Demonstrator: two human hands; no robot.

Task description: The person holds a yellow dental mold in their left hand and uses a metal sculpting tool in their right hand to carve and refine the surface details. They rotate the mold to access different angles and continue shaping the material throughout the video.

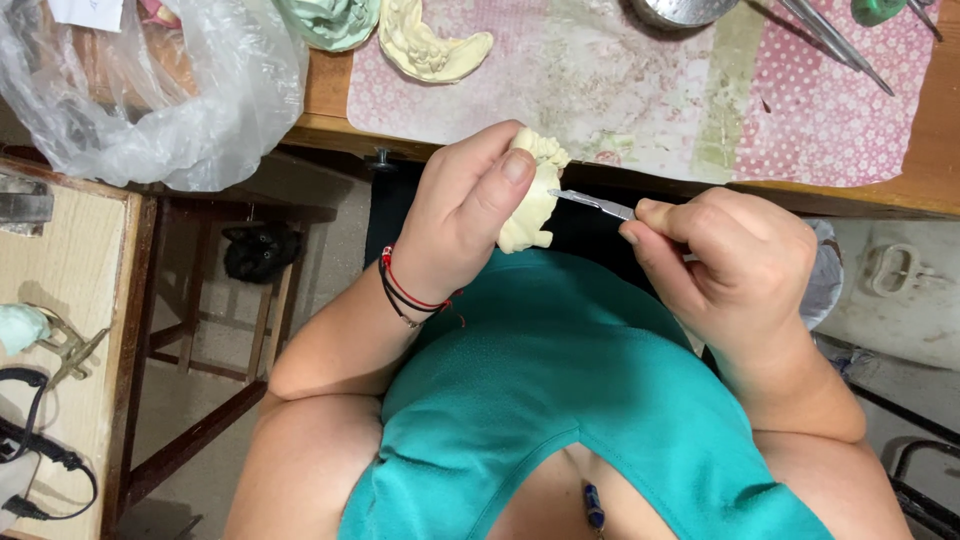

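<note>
A: Wooden bench (930, 185) runs across the top of the frame, covered by a stained pink patterned mat (640, 90). Cream dental cast (432, 45) lies on the mat's upper left edge; a pale green cast (330, 20) sits just beside it. Metal instruments (835, 40) lie at upper right, and the rim of a metal bowl (685, 10) shows at top centre.

B: Noted. Hands?

A: Left hand (460, 215), centre frame, fingers curled shut around a cream plaster tooth model (532, 195). Thumb is pressed flat on its front face. The model sits below the bench edge, above the person's lap.

B: Right hand?

A: Right hand (730, 265), right of centre, fingers pinched closed on a thin metal scalpel-like tool (595, 204). Its tip touches the right side of the model.

B: Surroundings?

A: Crumpled clear plastic bag (160, 90) at upper left. Light side table (70, 290) at left edge, with a black cable (40, 450) on it. Wooden stool (215, 330) underneath, lower left. Red and black cord bracelets (405, 295) on the left wrist; teal top (560, 400) fills the lower centre.
</note>
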